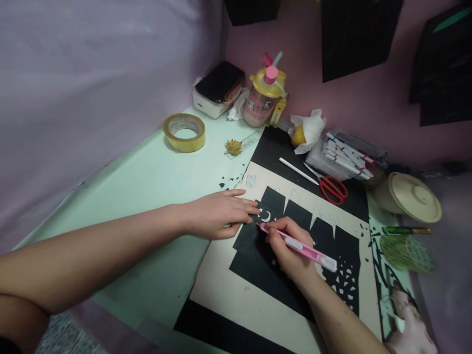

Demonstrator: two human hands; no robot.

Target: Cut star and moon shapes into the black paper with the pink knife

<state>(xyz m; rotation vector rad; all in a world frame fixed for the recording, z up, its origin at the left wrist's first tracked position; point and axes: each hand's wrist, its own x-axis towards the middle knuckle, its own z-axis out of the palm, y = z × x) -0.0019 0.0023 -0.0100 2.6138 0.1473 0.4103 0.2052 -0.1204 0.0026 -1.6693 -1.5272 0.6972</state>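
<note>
While left hand [216, 215] rests flat, ungripping, on black paper [250, 242], right hand [290, 256] clasps pink craft knife [307, 249], bottle [262, 101] label unreadable.

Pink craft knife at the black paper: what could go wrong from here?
1. The pink craft knife, gripped in the right hand, has its tip close to the fingertips of the left hand, which presses the black paper flat. A slip that way could nick a finger.
2. The tip works right beside the small moon cutout; a slight overrun could tear that fine detail.
</note>
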